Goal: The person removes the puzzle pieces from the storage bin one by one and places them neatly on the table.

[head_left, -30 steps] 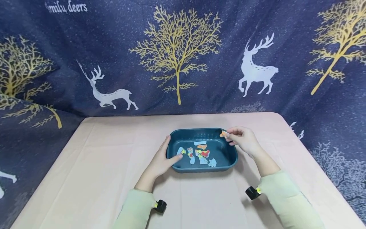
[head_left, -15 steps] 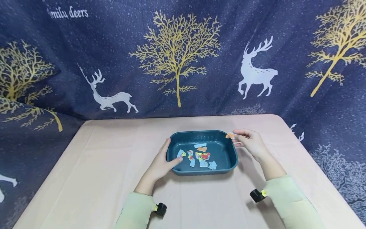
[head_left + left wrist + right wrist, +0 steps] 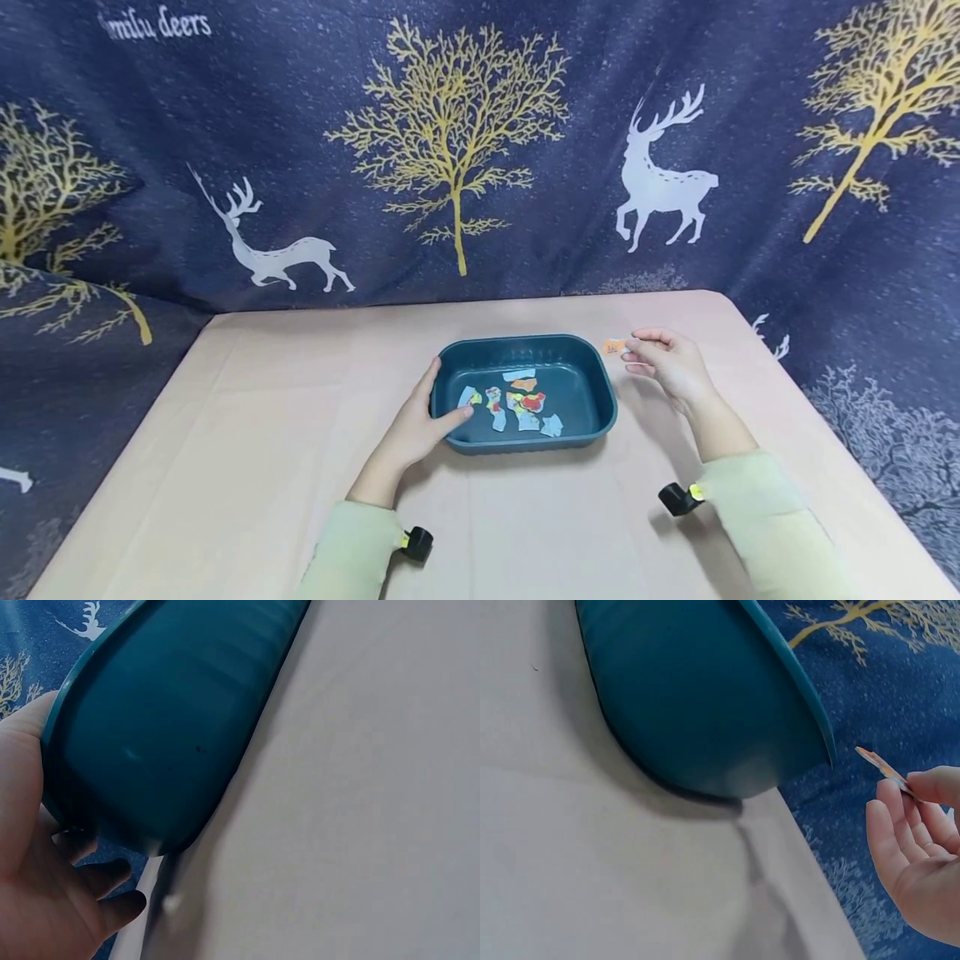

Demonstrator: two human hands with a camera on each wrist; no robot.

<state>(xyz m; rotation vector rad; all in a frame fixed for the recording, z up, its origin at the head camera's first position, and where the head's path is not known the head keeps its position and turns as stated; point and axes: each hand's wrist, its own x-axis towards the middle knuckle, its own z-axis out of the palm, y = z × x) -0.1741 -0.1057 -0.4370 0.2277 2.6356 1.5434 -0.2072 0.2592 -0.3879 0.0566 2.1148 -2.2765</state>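
1. Pale and lightly creased, the counter (image 3: 247, 467) reaches me first, with two green sleeves (image 3: 765, 508) leaning in over its near side.
2. Of the two, the left hand (image 3: 416, 425) is nearer; it grips the left end of a teal tray (image 3: 525, 447), thumb over the rim.
3. That tray lies with its long axis side to side; loose paper pieces (image 3: 528, 423) rest on its floor, mostly left of the right wall.
4. Farther off, the right hand (image 3: 671, 367) pinches an orange piece (image 3: 613, 346) that points leftward from the fingertips, just outside the tray's far right corner.
5. Room for moving is wide at left, narrower between the right hand and the counter's right edge.
6. Past the back edge hangs a blue backdrop (image 3: 555, 208) with white deer (image 3: 663, 193).
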